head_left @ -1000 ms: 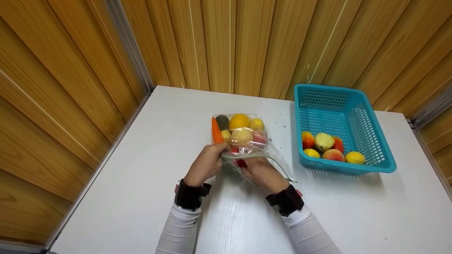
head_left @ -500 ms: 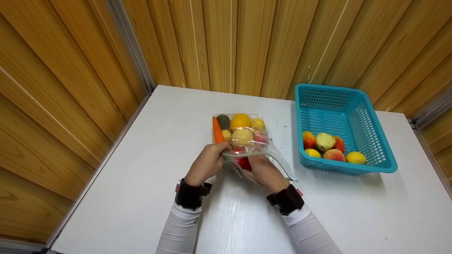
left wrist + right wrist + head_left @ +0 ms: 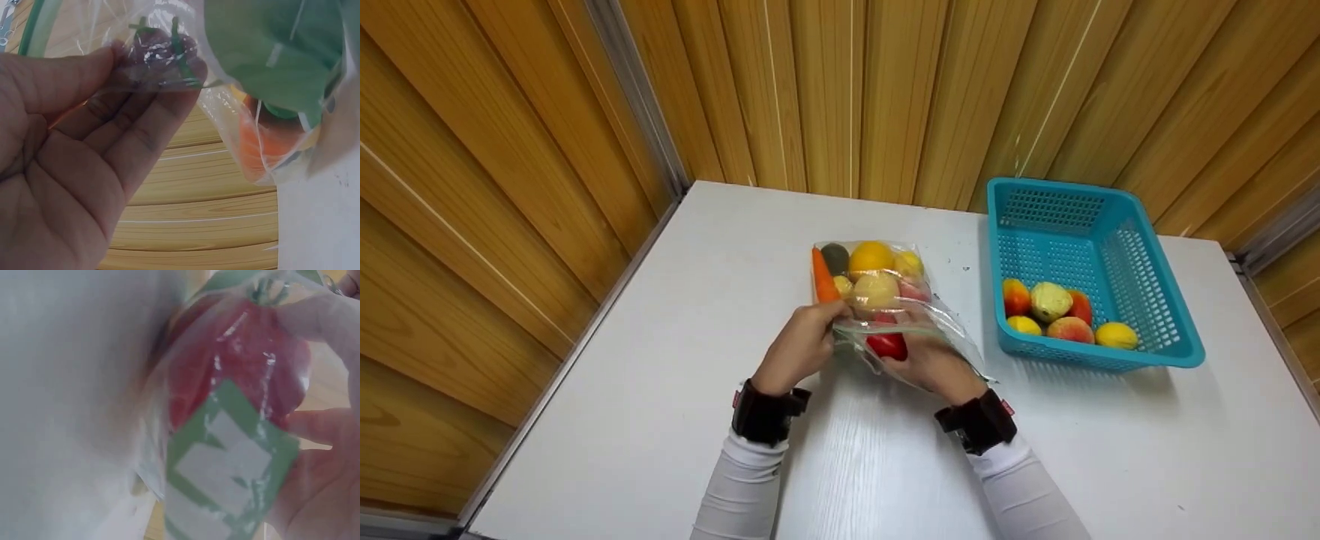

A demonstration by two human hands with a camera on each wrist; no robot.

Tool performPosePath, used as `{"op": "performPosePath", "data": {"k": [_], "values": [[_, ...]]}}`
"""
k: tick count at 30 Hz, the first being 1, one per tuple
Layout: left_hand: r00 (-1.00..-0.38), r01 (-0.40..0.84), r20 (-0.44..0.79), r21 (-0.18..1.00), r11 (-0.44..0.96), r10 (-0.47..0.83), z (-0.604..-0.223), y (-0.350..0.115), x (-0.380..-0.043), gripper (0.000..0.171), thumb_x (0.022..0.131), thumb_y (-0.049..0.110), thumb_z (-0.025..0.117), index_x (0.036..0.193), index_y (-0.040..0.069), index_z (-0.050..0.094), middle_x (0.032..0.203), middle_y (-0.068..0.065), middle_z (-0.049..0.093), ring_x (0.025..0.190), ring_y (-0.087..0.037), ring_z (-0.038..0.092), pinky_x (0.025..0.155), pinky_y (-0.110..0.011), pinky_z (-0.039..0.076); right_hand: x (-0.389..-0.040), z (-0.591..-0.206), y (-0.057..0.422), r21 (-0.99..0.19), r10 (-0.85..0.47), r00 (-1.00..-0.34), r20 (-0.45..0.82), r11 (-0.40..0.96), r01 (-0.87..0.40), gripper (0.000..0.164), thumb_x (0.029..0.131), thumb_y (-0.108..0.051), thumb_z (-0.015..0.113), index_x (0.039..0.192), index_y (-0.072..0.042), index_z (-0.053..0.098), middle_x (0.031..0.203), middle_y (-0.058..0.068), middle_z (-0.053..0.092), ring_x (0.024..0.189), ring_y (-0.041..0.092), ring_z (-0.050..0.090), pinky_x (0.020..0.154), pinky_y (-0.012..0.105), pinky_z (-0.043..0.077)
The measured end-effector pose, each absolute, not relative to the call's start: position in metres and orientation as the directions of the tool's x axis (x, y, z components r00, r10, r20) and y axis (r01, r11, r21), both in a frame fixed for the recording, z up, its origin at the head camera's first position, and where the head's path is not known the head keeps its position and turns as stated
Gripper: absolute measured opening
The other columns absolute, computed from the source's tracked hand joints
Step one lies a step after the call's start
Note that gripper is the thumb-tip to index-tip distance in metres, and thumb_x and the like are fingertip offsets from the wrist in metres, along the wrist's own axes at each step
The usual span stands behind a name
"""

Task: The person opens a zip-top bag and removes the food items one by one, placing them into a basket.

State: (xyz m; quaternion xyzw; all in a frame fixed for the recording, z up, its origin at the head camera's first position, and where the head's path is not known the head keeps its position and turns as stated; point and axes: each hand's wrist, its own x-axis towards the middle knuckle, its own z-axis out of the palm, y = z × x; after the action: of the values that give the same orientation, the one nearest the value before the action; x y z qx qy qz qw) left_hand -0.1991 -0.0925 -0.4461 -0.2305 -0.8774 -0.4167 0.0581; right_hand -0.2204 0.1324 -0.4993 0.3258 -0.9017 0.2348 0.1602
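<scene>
A clear zip bag (image 3: 958, 331) lies on the white table, packed with a carrot (image 3: 823, 276), an orange (image 3: 871, 259), a dark green rounded item (image 3: 835, 259) and other produce. My left hand (image 3: 801, 346) pinches the bag's opening at its left side, with the film between thumb and fingers in the left wrist view. Inside the mouth, my right hand (image 3: 936, 364) holds a red tomato (image 3: 887, 346). In the right wrist view the tomato's green stalk shows through the film, and a green and white printed patch (image 3: 230, 467) covers part of the palm.
To the right stands a blue perforated basket (image 3: 1174, 315) holding a pale wrinkled fruit (image 3: 1050, 302), a peach (image 3: 1069, 330), lemons (image 3: 1116, 335) and red-orange fruits (image 3: 1015, 298). Wood-patterned panels (image 3: 810, 97) border the table at the back and left.
My right hand has shifted slightly right within the bag's mouth, and more of the red tomato shows. The left hand keeps its hold on the bag's edge.
</scene>
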Motion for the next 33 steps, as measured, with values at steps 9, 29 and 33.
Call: {"op": "performPosePath", "data": {"k": [9,29,33], "values": [[-0.888,0.454,0.308,0.705,0.545,0.342,-0.446,-0.092,-0.2,0.041,0.077,-0.024,0.048,0.098,0.003,0.07,0.094,-0.005,0.073,0.084,-0.018,0.063,0.078,-0.034,0.055,-0.209,-0.473,0.139,-0.478,-0.446,-0.836,0.32,0.686,-0.549,0.087,0.079,-0.019,0.083,0.152,0.004,0.042,0.159,0.023,0.038,0.138,0.041,0.045,0.114,0.051,0.041],[-0.89,0.444,0.282,0.715,0.539,0.359,-0.447,-0.091,-0.2,0.034,0.085,-0.02,0.053,0.102,0.003,0.072,0.098,-0.008,0.075,0.085,-0.019,0.063,0.081,-0.036,0.056,-0.208,-0.478,0.141,-0.511,-0.493,-0.845,0.206,0.683,-0.522,0.102,0.077,-0.017,0.083,0.158,0.008,0.026,0.166,0.029,0.021,0.14,0.039,0.04,0.115,0.049,0.039],[-0.894,0.435,0.275,0.723,0.537,0.354,-0.446,-0.092,-0.199,0.035,0.085,-0.021,0.053,0.104,0.002,0.072,0.103,-0.01,0.076,0.089,-0.02,0.066,0.083,-0.038,0.057,-0.209,-0.48,0.141,-0.481,-0.5,-0.838,0.22,0.692,-0.539,0.097,0.08,-0.023,0.086,0.158,0.003,0.033,0.165,0.028,0.026,0.139,0.04,0.042,0.114,0.05,0.04]]}}
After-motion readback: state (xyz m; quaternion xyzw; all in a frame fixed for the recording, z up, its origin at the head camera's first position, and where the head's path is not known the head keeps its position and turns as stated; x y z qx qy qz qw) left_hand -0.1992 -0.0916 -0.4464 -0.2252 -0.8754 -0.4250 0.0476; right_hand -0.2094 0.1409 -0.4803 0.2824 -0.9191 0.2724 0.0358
